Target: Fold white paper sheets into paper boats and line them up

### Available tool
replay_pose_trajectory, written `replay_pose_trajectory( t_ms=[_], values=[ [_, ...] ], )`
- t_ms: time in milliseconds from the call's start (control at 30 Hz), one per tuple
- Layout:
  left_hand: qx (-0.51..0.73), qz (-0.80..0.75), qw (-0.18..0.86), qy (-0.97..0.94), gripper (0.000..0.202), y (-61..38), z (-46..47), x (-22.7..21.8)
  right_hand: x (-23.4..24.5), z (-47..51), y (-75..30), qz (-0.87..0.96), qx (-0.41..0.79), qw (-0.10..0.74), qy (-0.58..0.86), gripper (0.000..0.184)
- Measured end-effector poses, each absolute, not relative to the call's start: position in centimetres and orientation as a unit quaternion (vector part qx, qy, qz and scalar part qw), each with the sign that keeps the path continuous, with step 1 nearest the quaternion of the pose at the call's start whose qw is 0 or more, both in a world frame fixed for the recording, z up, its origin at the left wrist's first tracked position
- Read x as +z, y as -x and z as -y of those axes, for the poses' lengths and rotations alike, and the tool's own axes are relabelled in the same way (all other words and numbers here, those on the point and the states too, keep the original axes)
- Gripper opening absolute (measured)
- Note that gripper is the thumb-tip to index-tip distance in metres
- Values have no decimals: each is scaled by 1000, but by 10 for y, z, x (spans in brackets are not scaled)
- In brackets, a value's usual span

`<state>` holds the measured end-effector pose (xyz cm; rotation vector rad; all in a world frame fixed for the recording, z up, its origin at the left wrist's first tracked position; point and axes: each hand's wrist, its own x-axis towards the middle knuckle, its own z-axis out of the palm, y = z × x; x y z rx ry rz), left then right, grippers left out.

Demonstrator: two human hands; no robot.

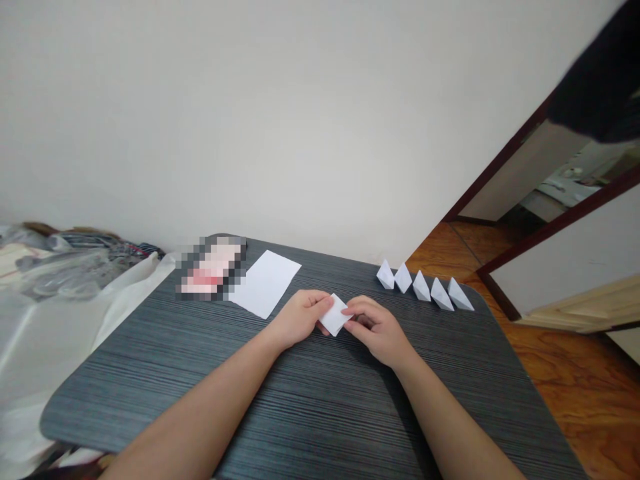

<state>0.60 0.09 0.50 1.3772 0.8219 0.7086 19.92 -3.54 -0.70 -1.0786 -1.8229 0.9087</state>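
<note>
Both my hands meet over the middle of a dark striped table (pixel 310 407). Between them is a small folded piece of white paper (pixel 335 314). My left hand (pixel 299 316) pinches its left edge with curled fingers. My right hand (pixel 376 327) grips its right side, fingers closed. The paper sits just above the tabletop, tilted like a diamond. A flat white sheet (pixel 265 283) lies behind my left hand.
Several folded white paper pieces (pixel 424 285) stand in a row at the table's far right edge. A blurred-out object (pixel 212 268) lies at the far left beside the sheet. Cloth and clutter (pixel 65 267) lie left of the table. Wooden floor (pixel 575 373) and a doorway are to the right.
</note>
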Motion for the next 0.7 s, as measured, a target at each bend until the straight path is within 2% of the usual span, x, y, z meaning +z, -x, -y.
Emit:
replay_pose_trajectory(
  t_ms=[133,333,500,700],
  values=[
    [311,-360,637,-606,37,-6,-1,5,-7,35,-200,724,361,402,429,17],
    [304,-321,687,-576,30,-6,-1,4,-2,33,-198,719,319,425,449,12],
    [283,-334,657,-614,28,-5,0,6,0,35,-194,713,291,419,481,12],
    [287,-323,672,-601,31,-7,1,8,-3,35,-192,704,274,423,501,12]
  ],
)
